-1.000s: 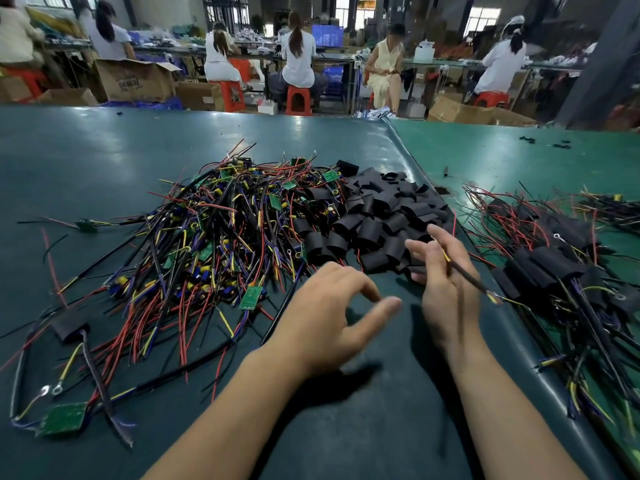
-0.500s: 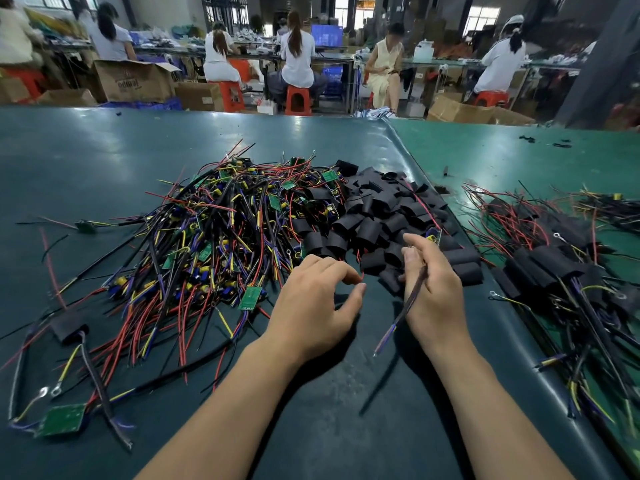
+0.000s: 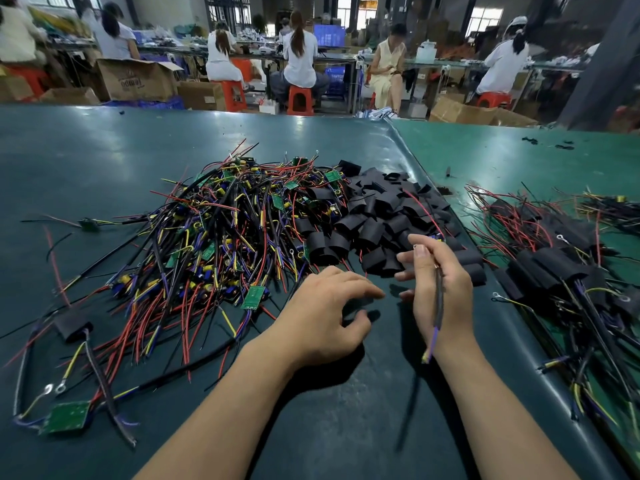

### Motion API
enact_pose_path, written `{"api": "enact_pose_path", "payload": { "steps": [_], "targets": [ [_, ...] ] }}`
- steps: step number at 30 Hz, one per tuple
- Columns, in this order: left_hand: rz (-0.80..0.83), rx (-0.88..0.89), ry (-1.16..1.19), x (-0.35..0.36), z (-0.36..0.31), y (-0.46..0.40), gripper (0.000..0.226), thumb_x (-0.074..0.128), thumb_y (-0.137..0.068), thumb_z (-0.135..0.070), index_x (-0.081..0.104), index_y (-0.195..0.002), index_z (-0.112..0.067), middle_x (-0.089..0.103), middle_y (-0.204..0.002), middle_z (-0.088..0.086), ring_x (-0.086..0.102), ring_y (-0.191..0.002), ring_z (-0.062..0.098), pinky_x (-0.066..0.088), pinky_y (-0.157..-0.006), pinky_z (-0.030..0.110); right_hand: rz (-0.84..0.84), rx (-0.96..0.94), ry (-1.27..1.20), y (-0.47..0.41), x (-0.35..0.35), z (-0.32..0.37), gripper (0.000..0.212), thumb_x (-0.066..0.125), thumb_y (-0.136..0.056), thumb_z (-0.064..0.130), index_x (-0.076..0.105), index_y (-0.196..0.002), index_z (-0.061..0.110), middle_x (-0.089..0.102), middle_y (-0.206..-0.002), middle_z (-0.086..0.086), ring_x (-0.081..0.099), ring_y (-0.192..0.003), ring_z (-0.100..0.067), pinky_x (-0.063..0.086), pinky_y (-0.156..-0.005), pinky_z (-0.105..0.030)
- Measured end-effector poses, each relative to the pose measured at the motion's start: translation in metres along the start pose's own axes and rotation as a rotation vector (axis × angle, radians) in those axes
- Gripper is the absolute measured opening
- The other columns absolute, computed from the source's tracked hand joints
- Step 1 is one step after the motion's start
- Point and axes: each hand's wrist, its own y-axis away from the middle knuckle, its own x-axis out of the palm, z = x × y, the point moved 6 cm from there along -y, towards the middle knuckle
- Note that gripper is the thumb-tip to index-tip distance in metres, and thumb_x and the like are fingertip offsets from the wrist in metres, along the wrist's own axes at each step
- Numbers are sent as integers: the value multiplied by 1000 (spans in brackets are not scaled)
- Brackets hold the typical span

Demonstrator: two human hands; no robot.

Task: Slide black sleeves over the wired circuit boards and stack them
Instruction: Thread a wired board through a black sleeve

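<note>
A tangled heap of wired circuit boards (image 3: 225,244) lies at the table's centre left, with a pile of loose black sleeves (image 3: 388,216) just to its right. My left hand (image 3: 322,317) hovers in front of the sleeve pile with fingers curled, and seems to pinch a black sleeve (image 3: 358,306) between fingertips and thumb. My right hand (image 3: 440,289) grips a wired bundle (image 3: 437,317) whose black cable runs down across the palm to purple and yellow ends; its board is hidden. Sleeved boards (image 3: 554,268) are stacked at the right.
A loose green board (image 3: 65,417) with ring terminals and one sleeved board (image 3: 71,325) lie at the near left. The dark mat's raised edge (image 3: 460,220) runs between sleeve pile and right stack. Seated people, stools and cardboard boxes (image 3: 135,79) stand behind the table.
My right hand came back left from the stack, and its wire bundle swung round to hang toward my wrist. My left hand reached the sleeve pile's edge and curled its fingers.
</note>
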Motion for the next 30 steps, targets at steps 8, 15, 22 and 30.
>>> {"api": "enact_pose_path", "payload": {
  "steps": [8,15,22,30],
  "targets": [
    [89,8,12,-17,7,11,36,71,-81,-23,69,-117,-21,64,-116,-8,48,-115,14,38,-103,32,-63,-7,-236,-4,-10,7,32,47,-105,20,58,-133,30,73,-80,-6,65,-61,-16,51,-47,-21],
    [155,-28,-43,-14,8,13,29,74,-79,-29,74,-107,-25,62,-108,-8,53,-105,13,39,-98,26,-209,103,-376,-11,-22,0,24,47,-104,31,64,-117,41,59,-69,12,56,-64,-4,51,-58,-21],
    [108,-21,-61,-17,10,11,35,74,-80,-34,71,-113,-22,65,-105,-8,57,-102,11,44,-94,27,3,321,-687,-10,-10,2,31,42,-101,42,68,-108,27,64,-72,1,61,-62,-14,50,-60,-25],
    [-351,-22,-5,-46,9,12,34,77,-81,-26,70,-113,-18,66,-94,-8,61,-85,9,51,-82,28,105,354,-746,-7,-6,6,16,72,-76,34,71,-80,19,41,-43,5,38,-42,-10,38,-48,-23]
  ]
}}
